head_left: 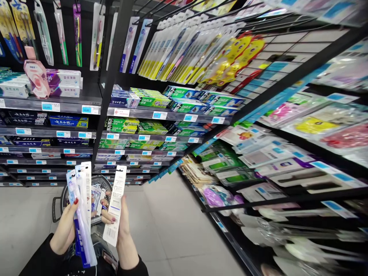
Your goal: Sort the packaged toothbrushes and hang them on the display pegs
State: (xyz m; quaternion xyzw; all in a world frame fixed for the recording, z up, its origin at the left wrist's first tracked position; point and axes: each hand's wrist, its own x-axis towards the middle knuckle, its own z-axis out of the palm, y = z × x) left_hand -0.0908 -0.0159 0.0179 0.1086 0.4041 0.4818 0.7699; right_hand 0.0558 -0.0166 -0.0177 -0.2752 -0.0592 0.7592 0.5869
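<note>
My left hand (64,226) is closed around several packaged toothbrushes (82,214), upright in a loose fan with blue and clear fronts. In my right hand (125,230) is one toothbrush pack (115,203), its white printed back with a barcode facing me. The fingers wrap around its left side and the thumb lies along the right. Between and beyond my hands stands a dark basket (63,195) on the floor, holding more toothbrush packs (98,193). My hands partly hide the basket.
Ahead, shelves carry toothpaste boxes (184,93) below hanging toothbrush packs (172,53). A pink bottle (36,74) stands on the left shelf. Along the right side runs another rack with bagged goods (319,126) and utensils (264,234). Grey floor tiles (172,218) lie below.
</note>
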